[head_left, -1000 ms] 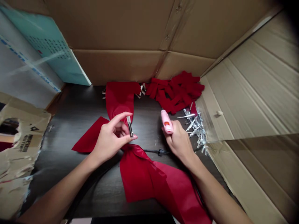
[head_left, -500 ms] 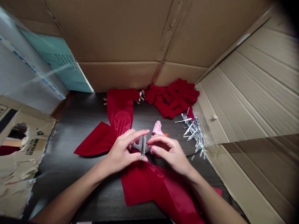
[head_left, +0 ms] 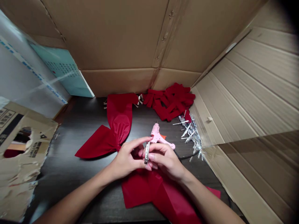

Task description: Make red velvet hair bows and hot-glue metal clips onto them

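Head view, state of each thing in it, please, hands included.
Left hand: pinching the metal clip
Metal clip: held near upright, open or closed unclear
Right hand: fingers beside the clip, grip unclear
Pink glue gun: lying on the table, nozzle pointing away
Red fabric: gathered at its middle
Red strips: loosely piled
Left cardboard: torn, holed
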`<state>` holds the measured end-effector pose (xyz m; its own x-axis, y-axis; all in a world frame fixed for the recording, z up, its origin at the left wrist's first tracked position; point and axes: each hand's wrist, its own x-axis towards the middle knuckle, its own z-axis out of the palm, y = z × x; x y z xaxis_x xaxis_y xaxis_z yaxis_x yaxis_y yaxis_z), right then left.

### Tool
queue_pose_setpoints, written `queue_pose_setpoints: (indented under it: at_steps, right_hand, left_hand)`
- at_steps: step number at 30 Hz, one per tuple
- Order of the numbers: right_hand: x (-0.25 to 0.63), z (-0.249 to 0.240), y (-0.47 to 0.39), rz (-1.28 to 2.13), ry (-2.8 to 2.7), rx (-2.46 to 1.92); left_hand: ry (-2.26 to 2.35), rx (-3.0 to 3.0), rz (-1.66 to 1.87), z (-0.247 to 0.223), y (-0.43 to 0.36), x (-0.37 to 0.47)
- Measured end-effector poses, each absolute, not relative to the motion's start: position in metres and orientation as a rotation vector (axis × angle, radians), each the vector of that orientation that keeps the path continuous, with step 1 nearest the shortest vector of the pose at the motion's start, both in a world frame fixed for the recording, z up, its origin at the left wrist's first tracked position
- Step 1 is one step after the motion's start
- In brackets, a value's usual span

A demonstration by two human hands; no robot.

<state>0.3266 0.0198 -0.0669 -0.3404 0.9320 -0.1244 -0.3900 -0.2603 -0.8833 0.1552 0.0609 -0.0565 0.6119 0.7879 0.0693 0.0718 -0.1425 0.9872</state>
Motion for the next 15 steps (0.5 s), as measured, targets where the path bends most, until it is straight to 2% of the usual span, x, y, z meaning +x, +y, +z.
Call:
queue_pose_setpoints:
  at_steps: [5,11,15]
  right_hand:
    - [0.328,-0.061,0.020,1.757,-0.859,-0.941]
    - [0.331,-0.069,0.026,1.562,-0.982,-1.090]
    - [0.328,-0.070,0.030,1.443,-1.213,-1.170]
  left_hand:
    - [0.828,1.805,0.733,-0.037,0.062,0.147]
    - [1.385,1.600,1.155,-0.030,0.038,0.106]
    - [1.578,1.441,0.837,-0.051,0.022,0.086]
